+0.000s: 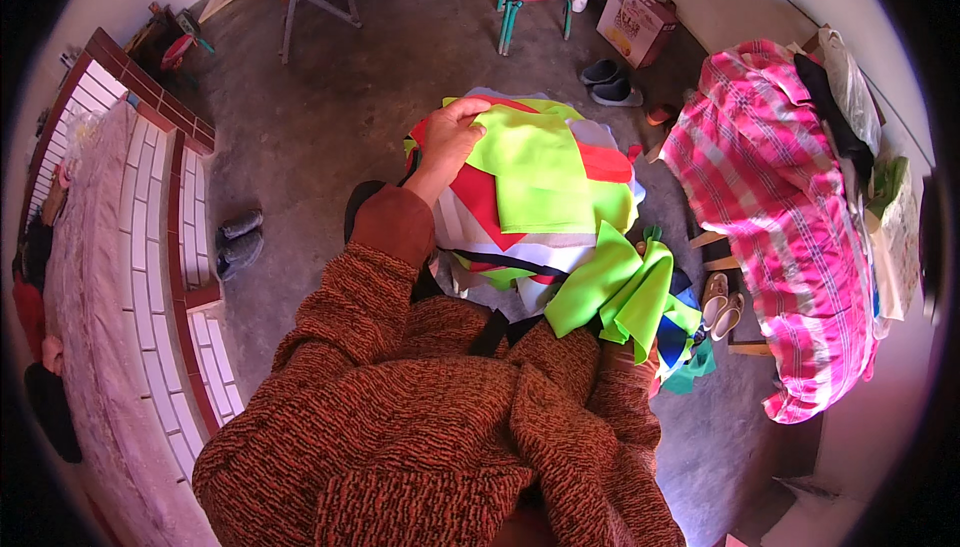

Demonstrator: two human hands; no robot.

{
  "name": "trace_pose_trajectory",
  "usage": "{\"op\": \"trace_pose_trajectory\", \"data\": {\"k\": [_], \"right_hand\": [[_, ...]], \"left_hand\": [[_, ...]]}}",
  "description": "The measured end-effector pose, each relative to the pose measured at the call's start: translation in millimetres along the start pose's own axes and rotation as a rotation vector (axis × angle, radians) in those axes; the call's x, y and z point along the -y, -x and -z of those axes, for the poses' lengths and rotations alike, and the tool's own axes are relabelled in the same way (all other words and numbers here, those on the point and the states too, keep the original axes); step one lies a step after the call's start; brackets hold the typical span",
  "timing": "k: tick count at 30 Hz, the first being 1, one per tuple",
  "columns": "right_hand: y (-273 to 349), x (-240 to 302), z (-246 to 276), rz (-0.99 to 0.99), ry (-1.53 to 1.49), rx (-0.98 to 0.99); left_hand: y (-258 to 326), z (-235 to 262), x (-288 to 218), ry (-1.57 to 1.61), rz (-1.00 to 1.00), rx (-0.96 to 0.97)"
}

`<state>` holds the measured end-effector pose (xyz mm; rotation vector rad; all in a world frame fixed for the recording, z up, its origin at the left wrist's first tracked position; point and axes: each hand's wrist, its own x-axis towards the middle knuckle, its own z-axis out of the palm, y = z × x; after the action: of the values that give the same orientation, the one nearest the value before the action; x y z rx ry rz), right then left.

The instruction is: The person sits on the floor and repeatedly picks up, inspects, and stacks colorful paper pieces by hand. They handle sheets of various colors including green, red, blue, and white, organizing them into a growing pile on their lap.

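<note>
A stack of cloth pieces (466, 224) in red, grey, white, black and neon green lies in front of my knees. A flat neon green cloth piece (545, 182) is on top, with a red scrap (605, 162) at its right. My left hand (450, 147) is closed at the far left corner of that piece, thumb and fingers pinching its edge. More neon green cloth (625, 292) drapes in loose folds over the right side. My right forearm (628, 387) reaches under these folds, which hide the right hand and its fingers. Blue and teal scraps (690, 372) hang beside it.
Pink plaid fabric (750, 157) covers furniture at the right, with beige shoes (720, 305) beside it. Dark slippers (612, 85), a cardboard box (637, 23) and a green-legged stool (510, 19) stand beyond the stack. A tiled ledge (150, 237) runs along the left, near dark shoes (240, 244).
</note>
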<state>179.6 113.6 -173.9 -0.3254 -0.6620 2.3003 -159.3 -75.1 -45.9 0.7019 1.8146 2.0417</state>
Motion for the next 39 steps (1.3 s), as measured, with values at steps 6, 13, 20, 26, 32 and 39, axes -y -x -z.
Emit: {"op": "trace_pose_trajectory", "data": {"k": [6, 13, 20, 26, 32, 39], "right_hand": [[5, 1, -26, -0.008, 0.019, -0.081], [-1, -2, -8, 0.042, 0.040, -0.028], [10, 0, -58, 0.027, 0.092, 0.014], [19, 6, -89, 0.015, 0.183, -0.179], [2, -4, -63, 0.017, 0.124, -0.266], [5, -9, -52, 0.282, 0.744, -0.159]], "left_hand": [[-19, 13, 9, -0.151, -0.173, -0.042], [-3, 26, 4, -0.911, -0.557, -0.232], [19, 1, 5, -1.148, -0.516, 0.122], [24, -1, 16, -1.225, -0.366, 0.260], [17, 0, 20, -1.210, -0.371, 0.287], [67, -54, -25, -0.693, -0.621, 0.135]]}}
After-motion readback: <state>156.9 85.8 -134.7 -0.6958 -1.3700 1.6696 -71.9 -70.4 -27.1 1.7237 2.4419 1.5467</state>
